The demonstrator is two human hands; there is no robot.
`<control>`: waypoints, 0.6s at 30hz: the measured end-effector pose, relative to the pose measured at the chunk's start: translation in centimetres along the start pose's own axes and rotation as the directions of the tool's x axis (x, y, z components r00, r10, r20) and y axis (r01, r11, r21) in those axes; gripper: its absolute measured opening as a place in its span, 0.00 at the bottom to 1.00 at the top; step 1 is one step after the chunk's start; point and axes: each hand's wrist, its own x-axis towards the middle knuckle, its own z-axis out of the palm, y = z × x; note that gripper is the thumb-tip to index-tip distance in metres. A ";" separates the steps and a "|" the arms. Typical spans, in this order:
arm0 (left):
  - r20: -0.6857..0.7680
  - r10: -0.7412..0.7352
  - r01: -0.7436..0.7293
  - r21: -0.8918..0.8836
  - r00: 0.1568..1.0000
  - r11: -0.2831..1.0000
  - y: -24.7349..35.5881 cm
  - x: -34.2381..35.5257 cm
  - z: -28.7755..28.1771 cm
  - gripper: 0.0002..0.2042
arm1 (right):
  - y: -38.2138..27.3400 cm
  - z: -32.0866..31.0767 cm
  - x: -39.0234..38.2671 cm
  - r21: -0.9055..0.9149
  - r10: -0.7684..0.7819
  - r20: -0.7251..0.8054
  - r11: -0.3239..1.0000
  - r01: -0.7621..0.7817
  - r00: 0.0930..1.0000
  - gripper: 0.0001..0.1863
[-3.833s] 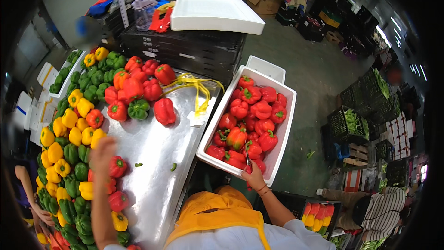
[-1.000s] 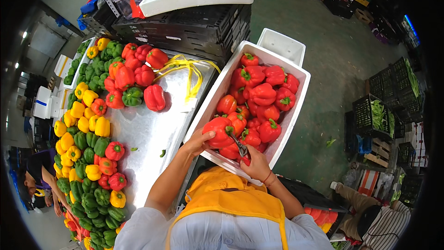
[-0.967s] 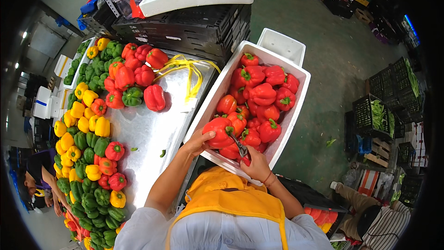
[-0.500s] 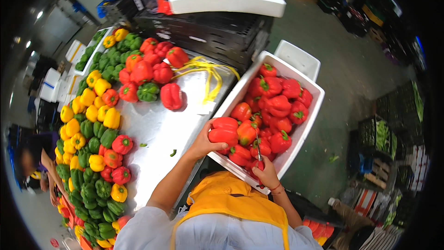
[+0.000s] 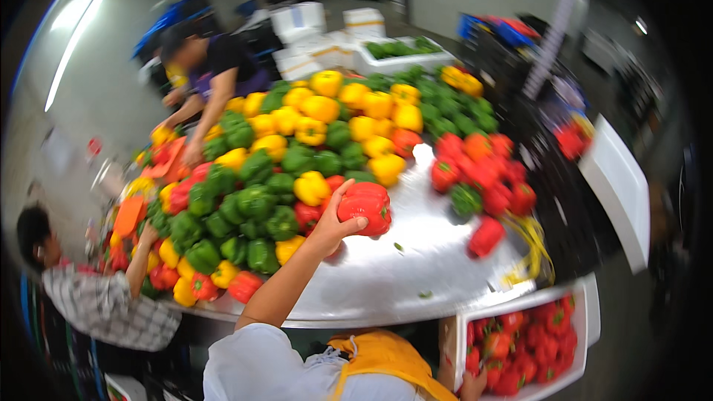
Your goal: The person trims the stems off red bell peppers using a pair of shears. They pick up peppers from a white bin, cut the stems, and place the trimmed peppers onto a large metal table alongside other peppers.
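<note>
Holding a red bell pepper point(image 5: 368, 206) over the worktop point(image 5: 386, 278), at the right fringe of a mixed pepper pile point(image 5: 256, 204).
Showing glossy, plump red lobes with bright highlights, while pinching it between the thumb and fingers of the left grip point(image 5: 332, 226). Having room to the right, with shining metal stretching toward a cluster of red peppers point(image 5: 486, 171) and yellow straps point(image 5: 532, 249), and two small green scraps point(image 5: 399, 246) lying between. Reaching across the worktop's near edge with the left forearm. Holding the right grip point(image 5: 473, 385) low beside the white box point(image 5: 582, 319) of red peppers, being unable to tell whether spread or pressed together.
</note>
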 end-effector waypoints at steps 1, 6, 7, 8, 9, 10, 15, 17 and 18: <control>-0.070 0.015 -0.020 -0.070 0.997 0.997 2.4 -0.6 -2.1 0.45 | 0.1 0.2 -0.3 -0.176 0.060 0.006 0.983 -0.058 0.998 0.30; -0.373 0.312 -0.362 -0.070 0.874 0.929 10.3 -3.1 -16.6 0.36 | -5.8 0.3 -1.0 -0.529 0.154 0.031 0.841 -0.114 0.988 0.34; -0.493 0.266 -0.343 -0.071 0.828 0.937 11.7 -3.5 -20.0 0.36 | -5.2 0.4 -1.0 -0.569 0.027 0.090 0.822 0.029 0.996 0.35; -0.603 0.214 -0.318 -0.069 0.768 0.946 13.1 -3.8 -23.6 0.36 | -5.3 0.8 -0.9 -0.595 -0.090 0.158 0.786 0.167 0.983 0.35; -0.649 0.205 -0.324 -0.068 0.733 0.943 14.5 -2.7 -26.6 0.36 | -6.5 1.5 -1.3 -0.515 -0.034 0.124 0.852 0.093 0.992 0.32; -0.710 0.175 -0.327 -0.083 0.682 0.941 15.0 -2.0 -31.2 0.35 | -6.8 2.1 -1.1 -0.493 -0.026 0.121 0.866 0.083 0.992 0.31; -0.947 0.025 -0.320 -0.083 0.320 0.944 15.6 1.8 -48.2 0.39 | -2.9 1.8 -0.3 -0.370 0.027 0.050 0.929 -0.007 0.998 0.28; -0.988 0.098 -0.180 0.075 0.121 0.981 14.7 3.3 -52.6 0.42 | -6.0 3.2 -1.3 -0.501 0.006 -0.078 0.864 -0.044 0.997 0.24; -0.990 0.142 -0.097 0.139 0.024 0.986 14.0 4.1 -54.7 0.44 | -6.1 3.2 -1.3 -0.466 0.030 -0.055 0.883 -0.052 0.998 0.24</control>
